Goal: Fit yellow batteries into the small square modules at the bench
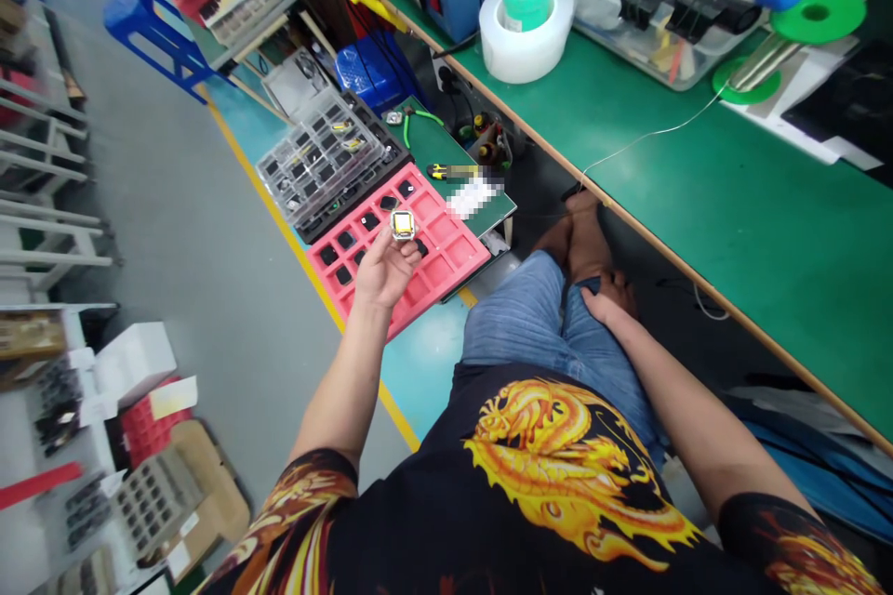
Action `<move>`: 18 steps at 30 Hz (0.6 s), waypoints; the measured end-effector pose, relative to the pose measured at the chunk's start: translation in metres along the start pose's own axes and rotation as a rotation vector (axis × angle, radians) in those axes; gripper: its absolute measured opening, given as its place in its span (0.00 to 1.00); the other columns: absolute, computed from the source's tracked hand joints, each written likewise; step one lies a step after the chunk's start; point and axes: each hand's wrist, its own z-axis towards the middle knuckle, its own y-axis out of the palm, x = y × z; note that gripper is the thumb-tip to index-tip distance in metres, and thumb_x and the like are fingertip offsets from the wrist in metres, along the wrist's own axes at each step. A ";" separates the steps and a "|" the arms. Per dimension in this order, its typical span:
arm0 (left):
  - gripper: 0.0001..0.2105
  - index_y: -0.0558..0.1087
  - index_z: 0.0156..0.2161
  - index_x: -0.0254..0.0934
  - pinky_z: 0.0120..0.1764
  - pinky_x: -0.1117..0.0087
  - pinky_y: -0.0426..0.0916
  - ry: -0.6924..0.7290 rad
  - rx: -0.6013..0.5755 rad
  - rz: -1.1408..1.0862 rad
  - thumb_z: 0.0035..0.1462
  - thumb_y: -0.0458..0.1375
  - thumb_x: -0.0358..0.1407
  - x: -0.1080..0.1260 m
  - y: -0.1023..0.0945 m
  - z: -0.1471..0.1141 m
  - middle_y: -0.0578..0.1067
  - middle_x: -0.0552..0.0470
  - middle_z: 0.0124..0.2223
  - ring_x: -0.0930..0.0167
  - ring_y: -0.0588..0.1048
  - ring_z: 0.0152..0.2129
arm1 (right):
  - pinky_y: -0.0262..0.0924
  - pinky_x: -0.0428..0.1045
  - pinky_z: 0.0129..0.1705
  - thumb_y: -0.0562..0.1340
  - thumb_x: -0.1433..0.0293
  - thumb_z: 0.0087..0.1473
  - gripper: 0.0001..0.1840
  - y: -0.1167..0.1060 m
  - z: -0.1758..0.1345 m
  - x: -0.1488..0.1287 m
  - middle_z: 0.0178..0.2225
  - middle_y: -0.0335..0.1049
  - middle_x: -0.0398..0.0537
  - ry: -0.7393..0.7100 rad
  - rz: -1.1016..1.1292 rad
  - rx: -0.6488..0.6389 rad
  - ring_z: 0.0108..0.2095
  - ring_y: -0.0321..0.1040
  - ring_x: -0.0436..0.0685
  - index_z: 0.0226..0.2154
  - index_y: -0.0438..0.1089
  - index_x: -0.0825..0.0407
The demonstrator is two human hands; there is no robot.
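My left hand (388, 268) is raised above the pink compartment tray (450, 262), pinching a small watch case (403, 224) between thumb and fingers. The case has a silvery rim and a white and yellow square inside. Small black square pieces (328, 254) sit in several of the tray's compartments; other compartments show bare pink bottoms. My right hand (608, 296) rests on my leg near the hem of the denim shorts, thumb and fingers apart, with nothing seen in it.
Beyond the pink tray lies a clear compartment box (325, 153). Green-handled pliers (419, 119) and a yellow-black tool (439, 172) lie on the low green surface. The green workbench (662, 167) runs along the right, with a solder spool (767, 56) on it. A blue stool (157, 28) stands farther off.
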 end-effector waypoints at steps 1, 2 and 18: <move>0.13 0.74 0.36 0.38 0.31 0.73 0.68 -0.027 -0.002 -0.038 0.68 0.69 0.43 0.000 0.001 -0.001 0.79 0.49 0.40 0.76 0.69 0.26 | 0.59 0.68 0.67 0.57 0.46 0.66 0.42 0.001 0.000 0.000 0.74 0.53 0.65 -0.007 -0.003 0.003 0.69 0.56 0.81 0.73 0.61 0.52; 0.13 0.75 0.36 0.38 0.30 0.73 0.68 -0.046 -0.005 -0.070 0.70 0.67 0.43 0.000 0.002 -0.002 0.79 0.48 0.41 0.76 0.68 0.25 | 0.59 0.67 0.67 0.57 0.47 0.66 0.41 0.001 0.001 0.001 0.74 0.53 0.65 -0.012 -0.006 0.008 0.68 0.57 0.81 0.72 0.62 0.52; 0.10 0.77 0.40 0.37 0.29 0.74 0.68 -0.092 -0.022 -0.050 0.66 0.69 0.42 -0.013 -0.002 0.001 0.79 0.46 0.43 0.77 0.67 0.25 | 0.58 0.68 0.67 0.57 0.46 0.67 0.42 0.001 0.001 0.001 0.74 0.53 0.64 -0.018 -0.017 0.012 0.68 0.58 0.81 0.73 0.61 0.51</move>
